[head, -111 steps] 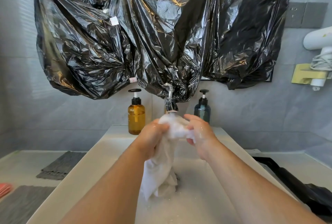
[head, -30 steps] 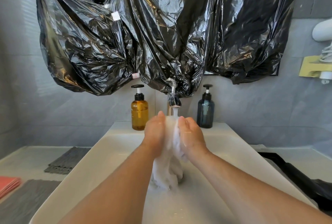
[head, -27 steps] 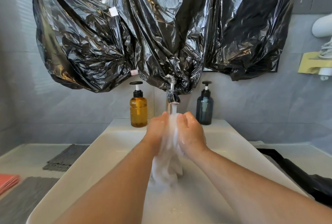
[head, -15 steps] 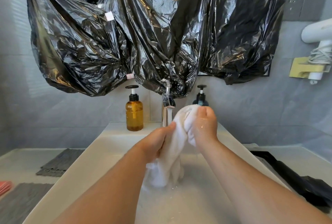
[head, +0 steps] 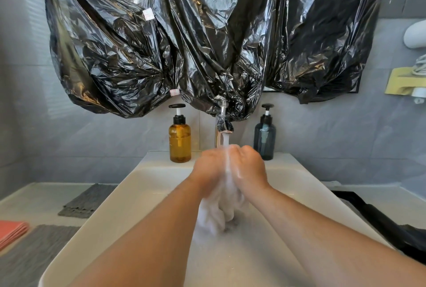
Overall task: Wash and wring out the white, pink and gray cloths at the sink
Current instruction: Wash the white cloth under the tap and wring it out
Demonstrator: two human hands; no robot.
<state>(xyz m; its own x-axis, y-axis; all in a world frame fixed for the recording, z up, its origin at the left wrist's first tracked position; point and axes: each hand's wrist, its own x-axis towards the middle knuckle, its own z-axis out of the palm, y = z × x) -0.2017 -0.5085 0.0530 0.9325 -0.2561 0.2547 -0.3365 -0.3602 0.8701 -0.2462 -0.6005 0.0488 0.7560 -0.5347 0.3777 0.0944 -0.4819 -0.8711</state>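
Under faucet (head: 223,125), bunched white cloth (head: 214,215)

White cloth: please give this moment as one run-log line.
white cloth: under running faucet, over sink | left hand: grips cloth | right hand: grips cloth

Brightly, softly lit. Pale slatted streaks of light across the wall (head: 20,33) at left. Hard white and golden glare on creased black plastic (head: 207,44). Smeared by motion at left hand (head: 209,164), right hand (head: 250,168) and white cloth (head: 216,215). Sharp elsewhere. Bowed by wide-angle distortion toward the edges.
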